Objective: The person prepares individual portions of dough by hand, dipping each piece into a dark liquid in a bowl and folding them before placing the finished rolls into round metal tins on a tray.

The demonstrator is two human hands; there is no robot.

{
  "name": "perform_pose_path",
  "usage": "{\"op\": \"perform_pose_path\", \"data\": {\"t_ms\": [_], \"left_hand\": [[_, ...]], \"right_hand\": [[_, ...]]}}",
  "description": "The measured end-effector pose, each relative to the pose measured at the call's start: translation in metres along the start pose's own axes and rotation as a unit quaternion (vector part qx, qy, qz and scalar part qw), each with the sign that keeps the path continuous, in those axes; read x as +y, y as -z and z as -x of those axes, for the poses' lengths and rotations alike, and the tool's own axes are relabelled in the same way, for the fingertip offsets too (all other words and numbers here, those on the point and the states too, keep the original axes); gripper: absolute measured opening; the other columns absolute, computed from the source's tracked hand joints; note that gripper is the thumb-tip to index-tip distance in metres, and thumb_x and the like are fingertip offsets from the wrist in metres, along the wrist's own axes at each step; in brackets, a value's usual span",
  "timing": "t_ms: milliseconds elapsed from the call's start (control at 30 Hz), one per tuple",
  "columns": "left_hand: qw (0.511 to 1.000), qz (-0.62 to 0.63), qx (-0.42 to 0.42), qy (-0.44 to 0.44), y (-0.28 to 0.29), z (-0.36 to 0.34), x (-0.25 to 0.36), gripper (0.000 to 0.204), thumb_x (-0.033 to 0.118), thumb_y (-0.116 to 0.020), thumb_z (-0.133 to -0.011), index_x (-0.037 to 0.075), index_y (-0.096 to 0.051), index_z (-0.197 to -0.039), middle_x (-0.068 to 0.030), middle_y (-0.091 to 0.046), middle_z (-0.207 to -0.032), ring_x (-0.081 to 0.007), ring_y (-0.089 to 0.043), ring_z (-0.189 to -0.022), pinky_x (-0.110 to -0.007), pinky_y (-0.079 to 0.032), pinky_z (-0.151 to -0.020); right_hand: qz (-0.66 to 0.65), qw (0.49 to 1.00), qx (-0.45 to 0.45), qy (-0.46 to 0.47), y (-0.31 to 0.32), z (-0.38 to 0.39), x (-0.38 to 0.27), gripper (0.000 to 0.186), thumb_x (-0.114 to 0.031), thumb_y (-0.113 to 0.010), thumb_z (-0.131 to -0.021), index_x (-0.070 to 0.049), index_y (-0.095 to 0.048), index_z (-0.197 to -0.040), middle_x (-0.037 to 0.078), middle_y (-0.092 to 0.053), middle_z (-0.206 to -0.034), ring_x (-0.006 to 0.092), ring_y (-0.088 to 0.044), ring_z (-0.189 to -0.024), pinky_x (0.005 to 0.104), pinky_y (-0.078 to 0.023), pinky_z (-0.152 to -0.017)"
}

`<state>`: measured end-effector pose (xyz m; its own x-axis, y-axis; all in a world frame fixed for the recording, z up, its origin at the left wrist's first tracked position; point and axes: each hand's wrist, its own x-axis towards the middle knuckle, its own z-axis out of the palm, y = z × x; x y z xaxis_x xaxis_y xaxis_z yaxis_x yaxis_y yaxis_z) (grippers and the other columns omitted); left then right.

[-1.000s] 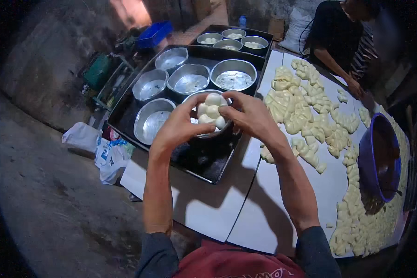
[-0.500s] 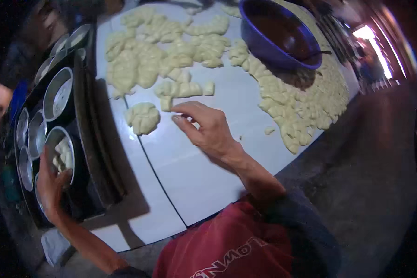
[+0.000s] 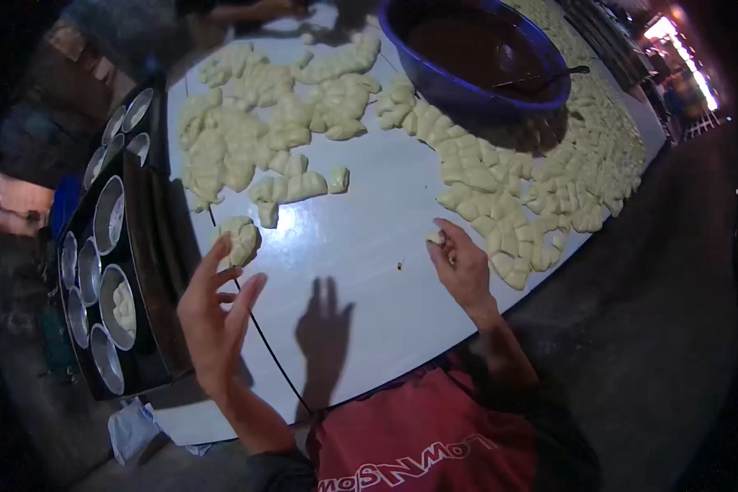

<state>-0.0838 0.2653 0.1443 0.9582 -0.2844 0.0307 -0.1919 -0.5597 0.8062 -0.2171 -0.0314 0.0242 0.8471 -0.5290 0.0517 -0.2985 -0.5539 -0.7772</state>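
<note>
Two bare hands are above the white table point(image 3: 385, 328). On the table's right half, the right hand point(image 3: 465, 269) pinches a small dough piece point(image 3: 435, 238), its grip narrow. Near the table's left side, the left hand point(image 3: 211, 318) spreads thumb and fingers wide before a dough lump point(image 3: 244, 239); I cannot tell whether they touch. At the table's left end, a round tin point(image 3: 111, 287) holds dough pieces point(image 3: 123, 308). At the table's near edge, white lettering crosses a red garment point(image 3: 385, 426).

Glossy tabletop point(image 3: 385, 316); smooth dough point(image 3: 238, 148); metal tins point(image 3: 107, 361); basin point(image 3: 435, 84) probably plastic.
</note>
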Motion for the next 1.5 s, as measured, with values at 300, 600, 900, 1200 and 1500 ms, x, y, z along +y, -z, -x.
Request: {"op": "perform_pose_path", "data": {"t_ms": [300,600,900,1200,1500], "left_hand": [[0.983,-0.163,0.001,-0.081,-0.123,-0.083,-0.031,0.038,0.022,-0.070,-0.089,0.007,-0.063,-0.122,-0.0118,-0.066,-0.108,-0.0256,-0.067,-0.080,-0.039,-0.052,-0.069],[0.993,-0.115,0.038,0.007,-0.159,-0.066,-0.033,0.044,0.023,-0.070,-0.088,0.004,-0.059,-0.126,-0.0145,-0.067,-0.112,-0.0228,-0.065,-0.078,-0.036,-0.053,-0.069],[0.936,0.302,-0.098,0.154,-0.175,-0.046,-0.002,0.027,0.018,-0.074,-0.088,-0.001,-0.068,-0.107,-0.0060,-0.068,-0.082,-0.0101,-0.064,-0.068,-0.024,-0.051,-0.058],[0.867,0.448,-0.114,0.186,-0.169,-0.027,-0.004,0.025,0.018,-0.071,-0.091,0.000,-0.067,-0.109,-0.0045,-0.067,-0.085,-0.0119,-0.064,-0.072,-0.026,-0.054,-0.063],[0.973,0.227,-0.021,-0.039,-0.130,0.008,-0.002,0.037,0.007,-0.075,-0.085,0.005,-0.066,-0.120,-0.0089,-0.061,-0.122,-0.0131,-0.062,-0.089,-0.026,-0.054,-0.073]], "right_hand": [[0.029,0.942,-0.108,0.315,-0.071,-0.075,-0.028,0.015,-0.017,-0.067,-0.087,-0.007,-0.070,-0.097,0.012,-0.060,-0.121,0.0311,-0.057,-0.111,0.0440,-0.045,-0.091],[0.047,0.880,-0.207,0.425,-0.097,-0.187,-0.012,0.020,-0.014,-0.059,-0.086,-0.005,-0.065,-0.104,0.011,-0.063,-0.108,0.0279,-0.061,-0.097,0.0417,-0.048,-0.084],[-0.447,0.775,-0.426,-0.135,-0.035,-0.123,-0.007,0.042,-0.014,-0.068,-0.093,0.001,-0.053,-0.129,0.009,-0.063,-0.105,0.0114,-0.063,-0.084,0.0233,-0.052,-0.067],[-0.471,0.806,-0.357,-0.041,-0.007,-0.079,-0.025,0.046,-0.008,-0.068,-0.092,0.002,-0.052,-0.134,0.008,-0.064,-0.114,0.0139,-0.064,-0.097,0.0278,-0.053,-0.087],[-0.387,0.847,-0.359,-0.059,-0.010,-0.051,-0.049,0.027,-0.014,-0.072,-0.091,0.003,-0.066,-0.111,0.006,-0.068,-0.096,0.0084,-0.062,-0.082,0.0233,-0.052,-0.071]]}}
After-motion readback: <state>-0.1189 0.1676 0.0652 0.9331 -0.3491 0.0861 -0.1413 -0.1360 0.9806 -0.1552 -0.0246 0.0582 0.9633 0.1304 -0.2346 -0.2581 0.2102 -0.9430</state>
